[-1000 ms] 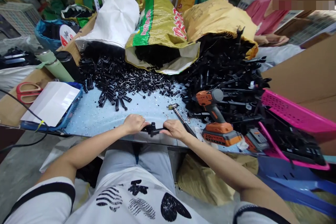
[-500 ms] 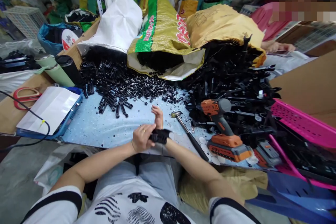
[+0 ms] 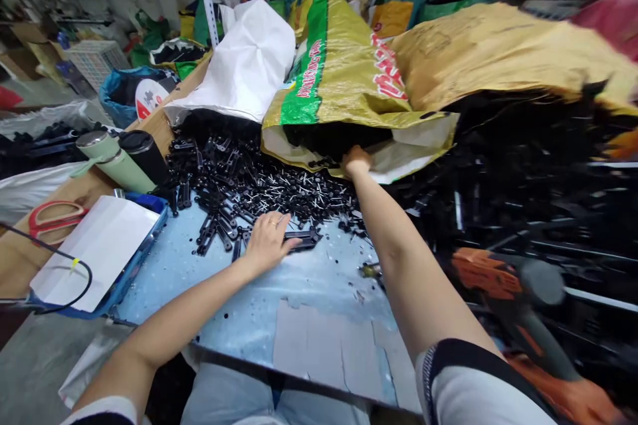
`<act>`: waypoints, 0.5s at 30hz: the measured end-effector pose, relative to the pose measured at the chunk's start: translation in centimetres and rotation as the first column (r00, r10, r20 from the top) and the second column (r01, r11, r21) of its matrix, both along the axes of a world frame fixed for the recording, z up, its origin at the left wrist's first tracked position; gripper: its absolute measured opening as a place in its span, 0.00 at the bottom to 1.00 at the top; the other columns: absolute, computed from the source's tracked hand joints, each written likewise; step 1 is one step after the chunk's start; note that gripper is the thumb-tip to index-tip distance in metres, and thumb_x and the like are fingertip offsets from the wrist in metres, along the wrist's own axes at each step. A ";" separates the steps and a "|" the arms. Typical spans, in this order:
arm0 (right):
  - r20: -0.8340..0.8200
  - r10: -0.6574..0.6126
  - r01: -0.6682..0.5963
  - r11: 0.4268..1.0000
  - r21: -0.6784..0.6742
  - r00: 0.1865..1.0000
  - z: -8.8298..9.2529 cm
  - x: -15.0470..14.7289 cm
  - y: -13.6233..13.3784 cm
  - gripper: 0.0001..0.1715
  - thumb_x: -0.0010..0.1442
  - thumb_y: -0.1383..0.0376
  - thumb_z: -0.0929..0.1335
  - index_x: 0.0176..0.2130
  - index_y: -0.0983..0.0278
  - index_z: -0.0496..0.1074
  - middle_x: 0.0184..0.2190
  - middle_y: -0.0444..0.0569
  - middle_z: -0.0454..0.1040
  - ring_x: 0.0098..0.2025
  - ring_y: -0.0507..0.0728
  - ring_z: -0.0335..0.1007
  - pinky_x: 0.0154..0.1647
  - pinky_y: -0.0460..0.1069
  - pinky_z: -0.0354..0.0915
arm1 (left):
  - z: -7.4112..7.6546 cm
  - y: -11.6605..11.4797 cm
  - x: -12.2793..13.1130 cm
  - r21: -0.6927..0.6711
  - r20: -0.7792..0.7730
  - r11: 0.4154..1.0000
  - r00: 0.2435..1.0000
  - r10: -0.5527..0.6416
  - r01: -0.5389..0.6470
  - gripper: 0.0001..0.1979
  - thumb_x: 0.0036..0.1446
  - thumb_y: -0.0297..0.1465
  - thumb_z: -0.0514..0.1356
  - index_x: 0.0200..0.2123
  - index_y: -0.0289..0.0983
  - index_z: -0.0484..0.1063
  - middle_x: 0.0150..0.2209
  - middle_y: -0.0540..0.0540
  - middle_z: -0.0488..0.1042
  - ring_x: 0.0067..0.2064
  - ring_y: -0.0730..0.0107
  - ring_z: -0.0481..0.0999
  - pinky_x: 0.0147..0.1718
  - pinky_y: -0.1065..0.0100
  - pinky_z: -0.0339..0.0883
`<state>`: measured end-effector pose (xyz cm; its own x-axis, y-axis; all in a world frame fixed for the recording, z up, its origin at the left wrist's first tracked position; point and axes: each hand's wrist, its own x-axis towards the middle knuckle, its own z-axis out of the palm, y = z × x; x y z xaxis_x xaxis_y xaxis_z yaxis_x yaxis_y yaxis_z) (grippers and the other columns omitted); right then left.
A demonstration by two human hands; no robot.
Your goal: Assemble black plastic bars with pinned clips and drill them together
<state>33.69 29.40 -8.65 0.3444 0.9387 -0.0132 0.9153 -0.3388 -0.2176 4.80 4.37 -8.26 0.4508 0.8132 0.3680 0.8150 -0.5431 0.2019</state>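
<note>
My left hand [image 3: 269, 240] is low over the work surface, thumb and fingers around the near end of a long black plastic part [image 3: 306, 240]. Just beyond it lie loose black plastic strips [image 3: 214, 229] and a heap of small black-headed metal pins [image 3: 299, 196]. My right arm stretches forward, and my right hand [image 3: 357, 161] is at the mouth of a yellow-green woven sack [image 3: 343, 89]. Its fingers are partly hidden inside the dark opening, so what they touch cannot be made out.
A blurred orange cordless drill [image 3: 486, 275] stands at right before a pile of black parts [image 3: 523, 192]. A hammer head [image 3: 369, 270] shows beside my right forearm. Left are a blue tray [image 3: 162, 206] with paper, red-handled scissors [image 3: 57, 219] and green bottles [image 3: 122, 166]. White [image 3: 259, 46] and tan [image 3: 478, 46] sacks flank the middle one.
My hands were together near the table's front edge around a black part. They have parted: the left moved forward with the part, the right reached out to the sack. The view has shifted.
</note>
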 end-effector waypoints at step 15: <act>-0.034 0.131 -0.129 0.991 0.041 0.991 -1.6 -0.3 1.1 0.23 0.56 0.57 0.67 0.48 0.67 0.70 0.45 0.58 0.73 0.47 0.61 0.69 0.46 0.52 0.63 | 0.9 17.0 -4.6 -0.247 -0.034 0.664 0.692 0.721 -0.705 0.15 0.58 0.32 0.54 0.42 0.24 0.69 0.44 0.28 0.71 0.50 0.49 0.68 0.44 0.58 0.64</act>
